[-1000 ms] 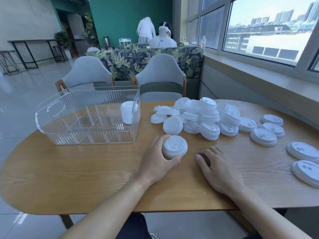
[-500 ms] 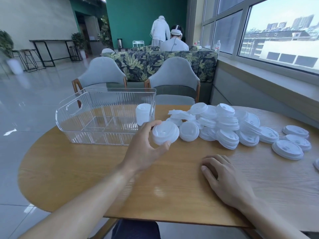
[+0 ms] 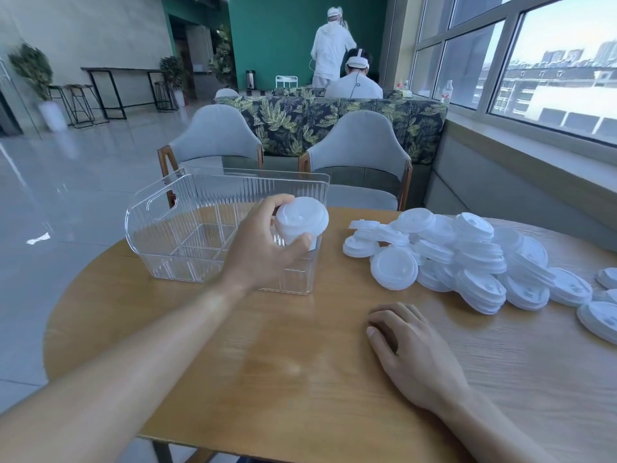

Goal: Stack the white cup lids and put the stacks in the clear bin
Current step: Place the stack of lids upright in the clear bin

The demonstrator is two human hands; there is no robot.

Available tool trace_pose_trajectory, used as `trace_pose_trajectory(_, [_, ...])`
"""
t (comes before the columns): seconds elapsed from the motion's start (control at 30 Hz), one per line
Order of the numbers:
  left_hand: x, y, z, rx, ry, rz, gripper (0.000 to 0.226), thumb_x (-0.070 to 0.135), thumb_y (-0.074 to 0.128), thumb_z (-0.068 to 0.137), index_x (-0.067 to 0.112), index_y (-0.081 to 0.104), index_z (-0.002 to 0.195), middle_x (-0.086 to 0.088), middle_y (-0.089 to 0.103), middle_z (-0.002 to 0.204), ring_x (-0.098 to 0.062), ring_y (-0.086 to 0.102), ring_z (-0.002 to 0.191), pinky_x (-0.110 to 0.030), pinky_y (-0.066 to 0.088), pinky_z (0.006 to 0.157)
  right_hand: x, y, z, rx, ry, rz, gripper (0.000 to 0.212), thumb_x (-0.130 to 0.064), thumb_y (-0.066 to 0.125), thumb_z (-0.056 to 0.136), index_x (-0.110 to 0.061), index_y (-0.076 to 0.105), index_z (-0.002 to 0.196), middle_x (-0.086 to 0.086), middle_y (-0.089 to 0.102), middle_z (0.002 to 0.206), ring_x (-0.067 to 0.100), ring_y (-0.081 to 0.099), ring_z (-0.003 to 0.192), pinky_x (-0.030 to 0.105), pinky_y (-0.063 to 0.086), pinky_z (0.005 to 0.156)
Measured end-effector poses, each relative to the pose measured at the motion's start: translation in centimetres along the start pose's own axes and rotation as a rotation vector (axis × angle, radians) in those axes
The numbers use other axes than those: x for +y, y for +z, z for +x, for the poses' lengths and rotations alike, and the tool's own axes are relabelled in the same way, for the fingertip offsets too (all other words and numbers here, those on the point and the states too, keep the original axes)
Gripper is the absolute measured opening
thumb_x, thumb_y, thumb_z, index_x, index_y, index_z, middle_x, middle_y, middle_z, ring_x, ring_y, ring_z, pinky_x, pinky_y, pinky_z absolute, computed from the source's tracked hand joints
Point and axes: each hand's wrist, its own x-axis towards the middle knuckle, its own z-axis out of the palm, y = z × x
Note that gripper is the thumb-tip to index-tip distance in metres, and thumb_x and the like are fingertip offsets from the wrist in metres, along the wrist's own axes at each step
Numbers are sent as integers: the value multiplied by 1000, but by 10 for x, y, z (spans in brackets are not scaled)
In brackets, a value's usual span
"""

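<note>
My left hand (image 3: 263,248) grips a short stack of white cup lids (image 3: 300,220), held in the air at the near right corner of the clear bin (image 3: 187,215). The stack hides most of what stands in that corner of the bin. A heap of loose white lids (image 3: 467,255) lies on the table to the right of the bin. My right hand (image 3: 410,355) rests on the wooden table (image 3: 300,369), fingers loosely bent, holding nothing.
More single lids (image 3: 601,319) lie along the table's right side. Two grey chairs (image 3: 360,158) stand behind the table, with a leaf-patterned sofa back beyond them. Two people are far behind. A window ledge runs along the right.
My left hand has lifted the lid stack off the table and carried it up and left to the bin's corner. My right hand has stayed on the table.
</note>
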Motion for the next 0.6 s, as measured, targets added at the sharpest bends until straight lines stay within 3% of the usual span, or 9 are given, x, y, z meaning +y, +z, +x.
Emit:
trace_pose_trajectory(0.17, [-29, 0, 28, 14, -43, 37, 65, 40, 77, 76, 22, 56, 135, 13, 59, 126, -6, 55, 112, -9, 41, 90, -8, 11, 21, -20, 14, 4, 23, -44, 51, 98, -33, 66, 111, -26, 56, 122, -3, 46, 120, 19, 40, 101])
trace_pose_trajectory(0.37, [-65, 6, 62, -20, -123, 157, 70, 39, 82, 82, 19, 52, 142, 7, 59, 136, -15, 57, 120, -38, 50, 100, -11, 22, 42, -52, 38, 7, 32, -43, 54, 98, -31, 65, 126, -25, 51, 137, -5, 40, 130, 13, 29, 104])
trace_pose_trajectory(0.6, [-87, 23, 93, -123, -167, 176, 72, 38, 83, 82, 17, 52, 143, 3, 61, 135, -17, 59, 119, -33, 49, 101, -10, 27, 52, -65, 46, 4, 34, -44, 53, 97, -32, 63, 127, -27, 49, 139, -5, 40, 132, 12, 28, 104])
